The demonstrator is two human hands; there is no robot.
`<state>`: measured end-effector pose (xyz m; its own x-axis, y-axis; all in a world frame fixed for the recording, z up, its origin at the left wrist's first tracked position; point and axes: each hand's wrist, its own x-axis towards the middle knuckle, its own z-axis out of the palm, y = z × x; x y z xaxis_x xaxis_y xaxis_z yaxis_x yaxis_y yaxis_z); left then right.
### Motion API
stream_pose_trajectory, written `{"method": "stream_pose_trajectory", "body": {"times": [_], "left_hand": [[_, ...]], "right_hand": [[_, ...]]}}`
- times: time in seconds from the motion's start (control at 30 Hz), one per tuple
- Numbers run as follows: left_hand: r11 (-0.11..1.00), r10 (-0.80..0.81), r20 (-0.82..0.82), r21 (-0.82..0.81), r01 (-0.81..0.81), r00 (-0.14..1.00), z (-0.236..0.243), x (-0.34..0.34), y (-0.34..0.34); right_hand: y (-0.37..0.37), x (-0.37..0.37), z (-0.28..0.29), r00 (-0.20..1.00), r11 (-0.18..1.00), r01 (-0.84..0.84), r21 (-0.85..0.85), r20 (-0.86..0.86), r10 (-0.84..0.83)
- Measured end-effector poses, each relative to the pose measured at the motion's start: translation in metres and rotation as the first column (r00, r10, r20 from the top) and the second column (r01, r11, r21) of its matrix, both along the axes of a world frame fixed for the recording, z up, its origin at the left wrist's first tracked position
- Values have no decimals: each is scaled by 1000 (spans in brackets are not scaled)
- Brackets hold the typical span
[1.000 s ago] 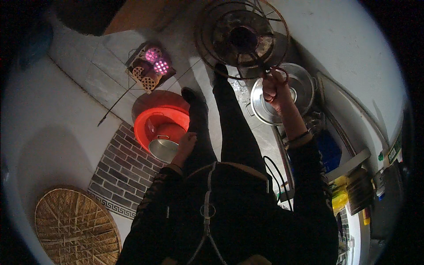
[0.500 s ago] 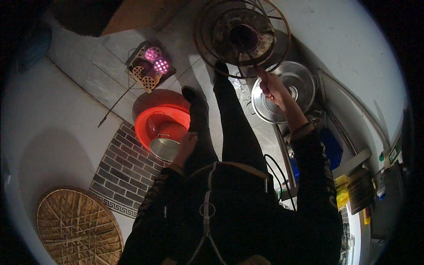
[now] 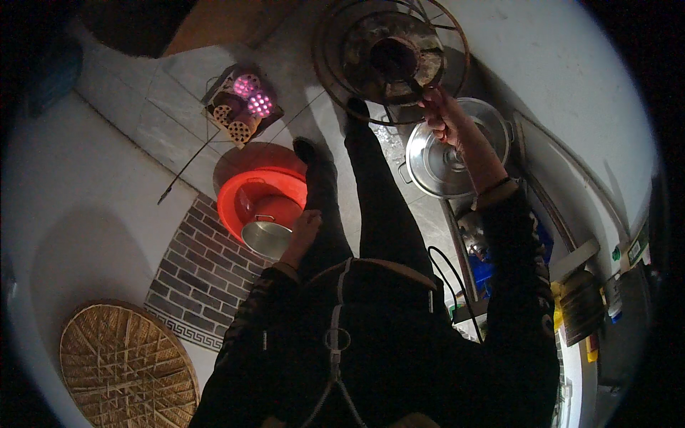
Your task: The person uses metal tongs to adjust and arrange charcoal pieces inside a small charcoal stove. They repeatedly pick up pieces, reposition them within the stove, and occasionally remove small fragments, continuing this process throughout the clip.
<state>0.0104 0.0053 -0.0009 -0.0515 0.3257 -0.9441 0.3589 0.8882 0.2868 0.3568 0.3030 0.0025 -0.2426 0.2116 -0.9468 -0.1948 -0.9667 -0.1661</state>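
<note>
Right hand [image 3: 444,118], clamped on a dark tool [image 3: 415,87], moved forward to the stove rim [image 3: 430,60].

No text, label, number or sign can be read clearly anywhere here.

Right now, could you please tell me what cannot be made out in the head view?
All in the head view:
Dark tool in the right hand: its far end is lost in shadow.
Stove: its far side is cut off by the top edge.
Metal lid: partly hidden by the right forearm.
Metal pan: whether the left hand touches it is unclear.
</note>
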Motion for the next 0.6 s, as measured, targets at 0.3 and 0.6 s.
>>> {"method": "stream_pose_trajectory", "body": {"times": [0.3, 0.6], "left_hand": [[999, -22, 4, 48, 22, 1000, -4, 1, -2], [997, -1, 19, 81, 0, 1000, -12, 0, -12]], "right_hand": [[17, -29, -18, 963, 962, 269, 41, -16, -269], [23, -49, -17, 947, 929, -321, 184, 64, 314]]}}
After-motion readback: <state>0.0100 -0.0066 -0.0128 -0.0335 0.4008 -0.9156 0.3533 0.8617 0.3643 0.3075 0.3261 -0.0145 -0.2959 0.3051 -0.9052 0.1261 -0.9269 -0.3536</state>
